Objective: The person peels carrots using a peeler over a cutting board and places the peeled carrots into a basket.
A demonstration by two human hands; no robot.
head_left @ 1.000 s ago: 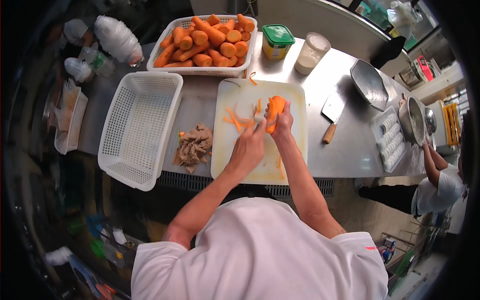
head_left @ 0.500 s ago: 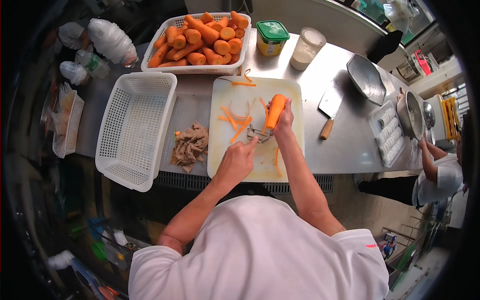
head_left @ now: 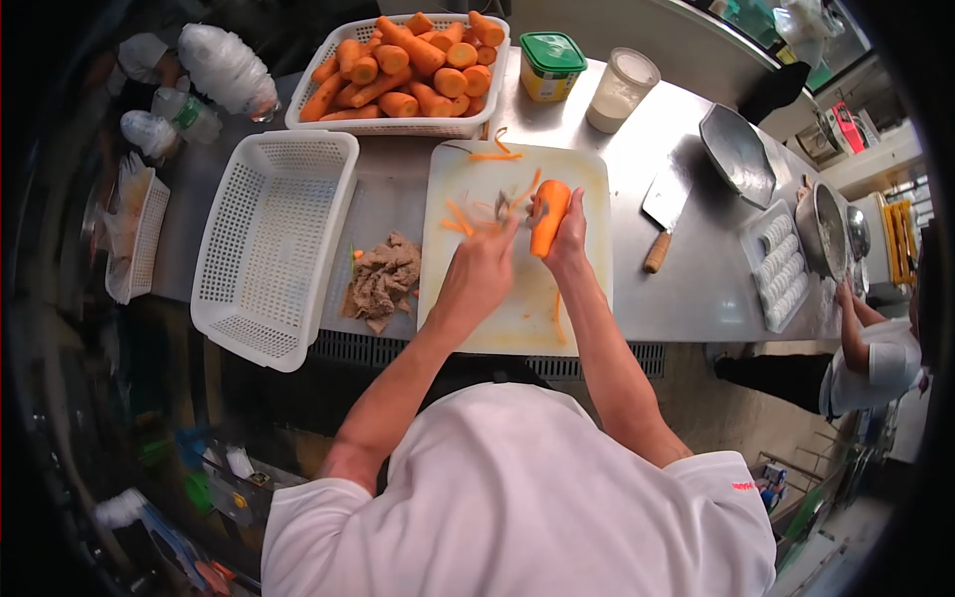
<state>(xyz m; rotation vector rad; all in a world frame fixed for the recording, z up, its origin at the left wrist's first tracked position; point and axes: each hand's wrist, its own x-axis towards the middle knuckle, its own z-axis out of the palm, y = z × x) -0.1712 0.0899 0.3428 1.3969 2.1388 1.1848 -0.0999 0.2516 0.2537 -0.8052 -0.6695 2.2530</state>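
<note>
The person's right hand [head_left: 565, 231] held a thick, peeled-looking orange carrot [head_left: 549, 218] above the right half of a white rectangular plastic cutting board [head_left: 557, 328]; its grip was closed around the carrot, whose narrower end pointed toward the person. The left hand [head_left: 484, 261] had its grip closed on a small metal peeler [head_left: 503, 207], blurred, just beside the carrot's left side. Whether blade and carrot touched could not be told. Thin orange peelings [head_left: 459, 221] lay on the board left of the hands, near its far edge and below the carrot.

The board reached the near edge of the steel desk [head_left: 637, 310]. Close by its left edge sat a crumpled brown cloth-like heap [head_left: 383, 282], and beyond that a white perforated plastic basket [head_left: 261, 249] jutted past the desk's near edge. A second white basket [head_left: 398, 126], heaped with orange carrots [head_left: 423, 55], stood beyond the board's far left corner. A green-lidded yellow tub [head_left: 550, 68] and a clear round container [head_left: 622, 92] stood beyond its far edge. On the right, a strip of steel separated the board from a wooden-handled cleaver [head_left: 665, 206].
</note>
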